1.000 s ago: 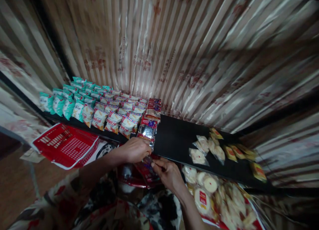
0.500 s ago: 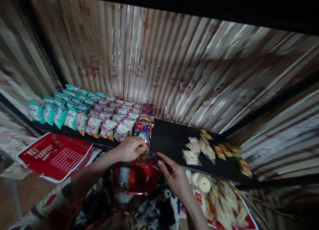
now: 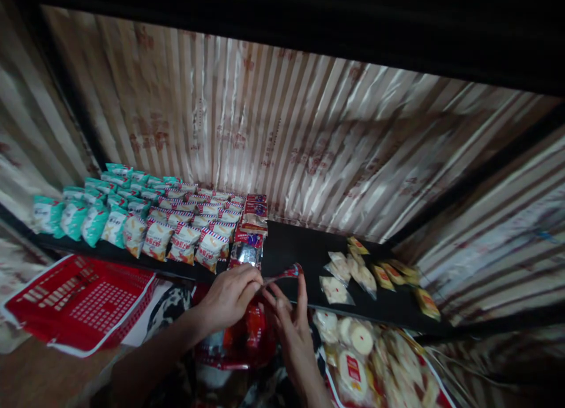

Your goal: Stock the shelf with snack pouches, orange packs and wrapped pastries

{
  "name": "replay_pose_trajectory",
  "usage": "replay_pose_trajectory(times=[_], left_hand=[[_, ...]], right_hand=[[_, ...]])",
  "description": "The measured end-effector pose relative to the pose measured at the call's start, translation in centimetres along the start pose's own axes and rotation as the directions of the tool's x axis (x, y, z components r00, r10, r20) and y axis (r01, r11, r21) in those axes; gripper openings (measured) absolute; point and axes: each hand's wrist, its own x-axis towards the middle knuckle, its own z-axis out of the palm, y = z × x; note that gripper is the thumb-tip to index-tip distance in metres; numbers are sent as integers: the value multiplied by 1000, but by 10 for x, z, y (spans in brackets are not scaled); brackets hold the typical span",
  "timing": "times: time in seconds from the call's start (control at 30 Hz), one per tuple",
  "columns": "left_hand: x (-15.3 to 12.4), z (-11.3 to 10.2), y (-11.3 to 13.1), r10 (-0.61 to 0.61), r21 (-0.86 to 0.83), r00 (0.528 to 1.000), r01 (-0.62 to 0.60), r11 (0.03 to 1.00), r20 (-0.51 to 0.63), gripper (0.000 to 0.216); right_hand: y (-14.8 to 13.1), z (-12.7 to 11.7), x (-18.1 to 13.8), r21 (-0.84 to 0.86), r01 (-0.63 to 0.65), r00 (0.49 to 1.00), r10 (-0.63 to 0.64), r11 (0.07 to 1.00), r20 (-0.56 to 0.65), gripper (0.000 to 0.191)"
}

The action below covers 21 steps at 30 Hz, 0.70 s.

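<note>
Above a red basket [image 3: 220, 361] at my lap, a small shiny red and purple packet [image 3: 286, 274] is held between my two hands. The fingers of my left hand [image 3: 233, 293] are closed on its left end. Against its right end rest the raised fingers of my right hand [image 3: 292, 322], gripping it from that side. Just behind my left hand lies a silver-fronted red packet [image 3: 247, 249], first in a short row of like packets [image 3: 255, 215] running back on the black shelf [image 3: 286, 243]. Inside the basket are red and orange packets [image 3: 253, 328], partly hidden by my hands.
Rows of white snack bags [image 3: 185, 240] and teal bags [image 3: 92, 222] stand at the shelf's left. Clear packs of pale food [image 3: 335, 290] and yellow packets [image 3: 388, 275] lie at its right. An upturned-looking red basket [image 3: 83, 296] sits lower left; a filled basket [image 3: 353, 372] lower right.
The packet has turned from flatter to more upright, and my hands have come closer together. My right fingers have lifted along its edge. The view has tilted up slightly.
</note>
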Motion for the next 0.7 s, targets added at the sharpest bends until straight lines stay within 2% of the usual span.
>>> replay_pose_trajectory(times=[0.07, 0.13, 0.2, 0.3, 0.4, 0.47, 0.53, 0.6, 0.67, 0.7], left_hand=[[-7, 9, 6, 97, 87, 994, -101, 991, 50, 26], [-14, 20, 11, 158, 177, 981, -176, 968, 112, 24], [-20, 30, 15, 171, 264, 977, -199, 944, 124, 23], [-26, 43, 17, 182, 349, 977, -211, 913, 115, 25], [-29, 49, 15, 186, 325, 976, -212, 922, 109, 23], [-30, 48, 12, 185, 242, 981, -192, 951, 52, 22], [-29, 45, 8, 123, 147, 990, -112, 983, -62, 25], [-26, 42, 3, -29, 67, 981, 43, 997, -192, 26], [-22, 39, -2, -214, -23, 939, 216, 976, -270, 27], [-18, 39, -5, -296, -72, 916, 287, 955, -271, 31]], right_hand=[[-2, 6, 0, 127, -30, 999, 35, 991, -35, 95], [-5, 10, 2, 181, -21, 994, 40, 983, -102, 97], [-8, 13, 5, 210, -7, 985, 43, 978, -165, 99], [-12, 15, 10, 252, -9, 979, 59, 968, -193, 101], [-13, 12, 17, 255, -26, 976, 80, 967, -205, 101], [-13, 7, 23, 246, -24, 972, 80, 969, -222, 99], [-14, 3, 29, 234, -19, 970, 74, 972, -230, 97], [-16, 1, 35, 217, -32, 971, 82, 976, -224, 96], [-18, 0, 42, 198, -57, 977, 95, 979, -191, 95], [-18, 0, 45, 186, -65, 981, 97, 980, -167, 94]])
